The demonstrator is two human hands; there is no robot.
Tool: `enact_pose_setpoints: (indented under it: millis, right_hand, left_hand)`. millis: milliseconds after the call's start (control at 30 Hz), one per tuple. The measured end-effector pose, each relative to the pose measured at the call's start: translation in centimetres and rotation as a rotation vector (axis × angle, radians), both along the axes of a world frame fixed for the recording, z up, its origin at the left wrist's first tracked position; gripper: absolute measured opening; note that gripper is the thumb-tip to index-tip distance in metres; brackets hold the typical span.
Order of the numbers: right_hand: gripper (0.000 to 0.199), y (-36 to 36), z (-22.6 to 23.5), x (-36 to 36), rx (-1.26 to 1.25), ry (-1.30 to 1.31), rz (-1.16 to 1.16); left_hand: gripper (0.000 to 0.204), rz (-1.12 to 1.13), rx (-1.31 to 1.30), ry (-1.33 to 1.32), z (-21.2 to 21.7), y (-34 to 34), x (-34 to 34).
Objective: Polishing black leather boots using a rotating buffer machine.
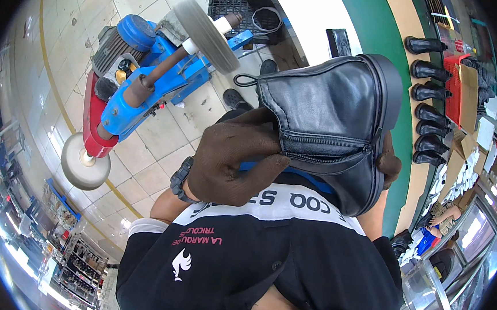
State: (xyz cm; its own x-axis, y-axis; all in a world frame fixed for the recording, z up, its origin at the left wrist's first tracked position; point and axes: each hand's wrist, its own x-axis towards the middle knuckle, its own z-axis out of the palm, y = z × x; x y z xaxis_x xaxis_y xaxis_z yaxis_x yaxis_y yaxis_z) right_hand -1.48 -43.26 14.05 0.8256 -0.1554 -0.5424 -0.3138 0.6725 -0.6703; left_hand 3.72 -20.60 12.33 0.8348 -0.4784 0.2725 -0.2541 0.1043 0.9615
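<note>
A black leather ankle boot point(327, 106) is held up in front of my chest, its shaft opening to the left and its sole to the right. A zipper point(329, 148) runs along its side, and a pull loop sticks out at the top of the shaft. My left hand point(234, 157), in a brown glove with a watch at the wrist, grips the shaft edge, the thumb below the zipper. At the sole side, my right hand point(388, 163) closes round the boot; only some gloved fingers show, the rest being behind it.
To the left stands a blue and red machine point(148, 99) with a grey wheel point(205, 34) and a pale wheel point(85, 161). Several black boots point(431, 92) line the green-topped bench point(378, 26) at right, beside a red basket point(454, 86). A black crate point(235, 10) lies beyond.
</note>
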Motion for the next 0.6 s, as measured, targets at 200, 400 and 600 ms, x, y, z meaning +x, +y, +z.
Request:
enact_pose_setpoints:
  millis: [200,400,600]
  right_hand:
    - [0.098,-5.0,-3.4,-1.9,-0.336,-0.175,0.172]
    - [0.097,-6.0,-3.6,-2.6,-0.504,-0.337,0.187]
    - [0.084,-6.7,-4.3,-1.9,-0.784,-0.48,0.354]
  left_hand:
    - [0.01,0.071,0.004,-0.022,0.2,-0.5,0.2]
    - [0.014,-0.002,0.039,-0.091,0.4,-0.5,0.8]
    - [0.024,0.034,0.066,-0.205,0.4,-0.6,1.1]
